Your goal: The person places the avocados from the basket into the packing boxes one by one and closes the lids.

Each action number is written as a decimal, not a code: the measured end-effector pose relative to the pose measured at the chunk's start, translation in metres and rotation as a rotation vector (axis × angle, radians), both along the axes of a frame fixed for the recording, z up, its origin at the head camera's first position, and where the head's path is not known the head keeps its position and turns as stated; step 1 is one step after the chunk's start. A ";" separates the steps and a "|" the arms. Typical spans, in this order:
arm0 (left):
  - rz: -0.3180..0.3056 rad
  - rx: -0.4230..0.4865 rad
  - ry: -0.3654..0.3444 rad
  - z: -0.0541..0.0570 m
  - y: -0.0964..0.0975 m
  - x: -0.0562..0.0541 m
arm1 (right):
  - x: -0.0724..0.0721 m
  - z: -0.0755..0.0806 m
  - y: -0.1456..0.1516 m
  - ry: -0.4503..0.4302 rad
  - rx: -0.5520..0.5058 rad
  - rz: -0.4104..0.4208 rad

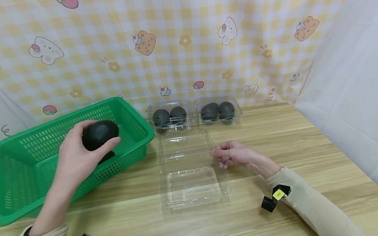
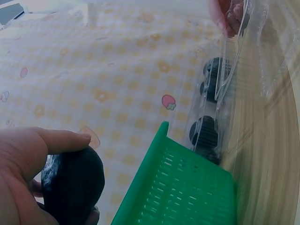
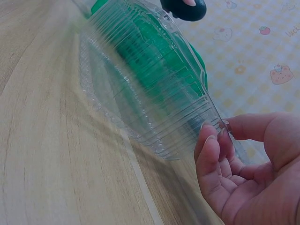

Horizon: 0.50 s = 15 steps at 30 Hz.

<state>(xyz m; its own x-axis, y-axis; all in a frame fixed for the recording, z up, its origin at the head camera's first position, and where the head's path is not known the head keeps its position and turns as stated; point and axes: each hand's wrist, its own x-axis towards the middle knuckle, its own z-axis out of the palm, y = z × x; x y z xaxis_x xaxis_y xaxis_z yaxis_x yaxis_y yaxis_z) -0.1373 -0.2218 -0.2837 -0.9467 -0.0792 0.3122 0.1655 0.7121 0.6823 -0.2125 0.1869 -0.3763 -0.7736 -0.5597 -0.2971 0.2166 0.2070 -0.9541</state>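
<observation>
My left hand (image 1: 76,153) grips a dark avocado (image 1: 102,134), fingers behind it and thumb along its lower front, above the green basket (image 1: 17,186). Another dark piece (image 1: 108,156) shows in the basket just below that thumb, mostly hidden. In the left wrist view the avocado (image 2: 75,185) is held between thumb and fingers. My right hand (image 1: 237,154) pinches the right edge of a clear plastic clamshell box (image 1: 193,184), which lies unfolded with nothing in it. The right wrist view shows thumb and fingertips on the box's thin edge (image 3: 211,105).
Two clear boxes, a left one (image 1: 153,106) and a right one (image 1: 234,98), stand at the back of the wooden table (image 1: 136,234), each with dark avocados inside. Behind them hangs a checked curtain (image 1: 183,67). A white sheet (image 1: 355,85) borders the right side.
</observation>
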 end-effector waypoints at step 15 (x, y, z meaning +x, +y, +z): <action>-0.082 0.032 0.012 0.001 0.033 -0.009 | 0.000 0.001 0.000 0.010 0.007 0.014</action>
